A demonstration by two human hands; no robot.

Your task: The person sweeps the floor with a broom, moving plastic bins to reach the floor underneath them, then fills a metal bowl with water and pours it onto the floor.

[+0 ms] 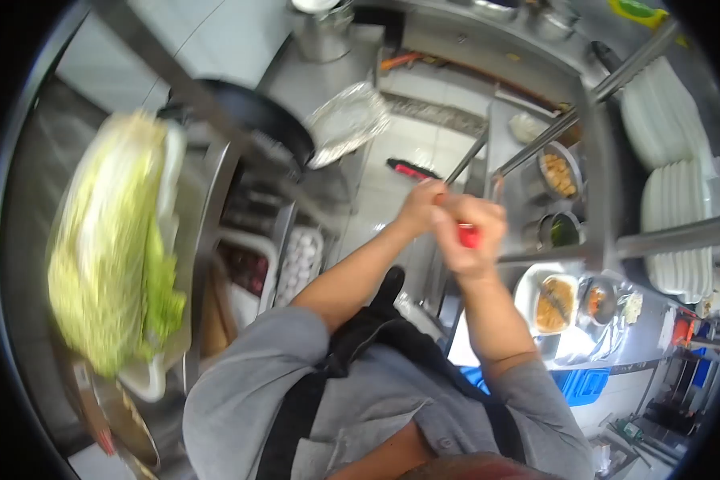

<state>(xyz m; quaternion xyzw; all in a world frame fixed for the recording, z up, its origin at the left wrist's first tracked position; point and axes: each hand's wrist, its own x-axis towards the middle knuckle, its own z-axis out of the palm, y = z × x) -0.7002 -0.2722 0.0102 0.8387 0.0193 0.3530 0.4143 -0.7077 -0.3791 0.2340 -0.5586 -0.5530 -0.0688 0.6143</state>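
We see both hands together over the aisle, the left hand (420,210) and the right hand (473,228) side by side and closed around a red handle (469,235). Its end pokes out of the right fist, and we take the double grip to be for steadying something long. A red-and-black head (413,169) lies on the floor (368,212) just beyond the fists; it probably belongs to the handle (blur and the hands hide any join, so we cannot be sure). Held out in front of the body, the handle is away from the shelving on either side.

To our left, a cabbage (108,248) lies lengthwise in a tray (156,382), whose walls likely stop it from rolling. Lower down, eggs (300,260) stand in rows, presumably to keep them from knocking about. A pan (256,128) and a foil tray (350,124) sit farther ahead.

To our right, plates (672,216) are stacked on a shelf, perhaps to save room, while a tub (522,302) of brown food and a pot (536,178) of yellowish pieces stand on the counter side, presumably within easy reach.
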